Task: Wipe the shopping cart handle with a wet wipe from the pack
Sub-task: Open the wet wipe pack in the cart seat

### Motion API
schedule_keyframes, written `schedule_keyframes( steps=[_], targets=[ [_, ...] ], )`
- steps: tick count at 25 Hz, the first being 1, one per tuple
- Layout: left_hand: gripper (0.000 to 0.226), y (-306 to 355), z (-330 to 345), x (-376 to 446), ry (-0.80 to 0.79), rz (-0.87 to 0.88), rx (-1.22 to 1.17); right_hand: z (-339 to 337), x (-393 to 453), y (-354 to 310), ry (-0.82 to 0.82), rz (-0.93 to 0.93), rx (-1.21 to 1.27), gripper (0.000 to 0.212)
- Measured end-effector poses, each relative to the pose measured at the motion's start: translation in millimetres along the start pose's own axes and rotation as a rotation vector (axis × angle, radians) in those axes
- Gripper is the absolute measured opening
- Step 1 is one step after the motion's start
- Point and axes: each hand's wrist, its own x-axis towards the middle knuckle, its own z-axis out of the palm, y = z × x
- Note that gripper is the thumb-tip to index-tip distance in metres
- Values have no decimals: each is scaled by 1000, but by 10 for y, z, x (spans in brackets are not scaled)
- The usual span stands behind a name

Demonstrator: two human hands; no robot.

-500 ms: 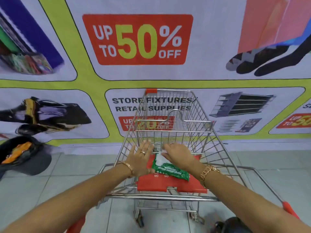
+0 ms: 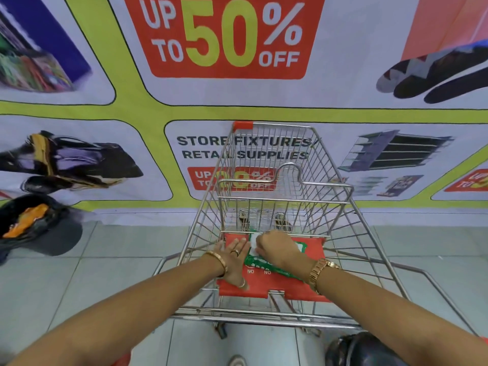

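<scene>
The right hand (image 2: 277,248) has its grip pinched on the thin, limp white wet wipe (image 2: 253,244) projecting from the soft green plastic pack (image 2: 260,264), likely light and slippery, while the left hand (image 2: 233,262), grip spread flat, braces beside it.

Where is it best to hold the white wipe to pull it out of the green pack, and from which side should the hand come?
Probably pinch the free white end of the wipe, which sticks out at the pack's far left end. Come from above with the right hand, already there, and pull up and away. The left hand lies flat beside the pack on the red seat and could steady it.
</scene>
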Motion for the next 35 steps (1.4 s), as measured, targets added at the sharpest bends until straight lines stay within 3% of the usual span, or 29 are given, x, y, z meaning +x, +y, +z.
schedule_keyframes(
  steps=[6, 12, 14, 19, 22, 29, 33, 35],
  targets=[
    [108, 21, 8, -19, -70, -1, 22, 34, 27, 77, -12, 44, 192, 22],
    [106, 17, 20, -14, -80, 14, -12, 31, 6, 141, 58, 120, 546, 14],
    [106, 22, 16, -12, -85, 15, -9, 17, -11, 140, 68, 147, 641, 20],
    [107, 27, 4, 5, -90, 11, -12, 61, -4, 160, 120, 145, 625, 21],
    [107, 22, 7, 13, -94, 17, -20, 46, -6, 143, 96, 175, 610, 7],
    [107, 17, 0, 18, -95, 22, -8, 45, 21, 92, 122, 156, 480, 10],
    [107, 18, -2, 20, -95, 25, -12, 14, -19, 172, 88, 93, 628, 17],
    [107, 15, 4, 32, -97, 31, -17, 21, -30, 218, 59, 101, 732, 6]
  ],
)
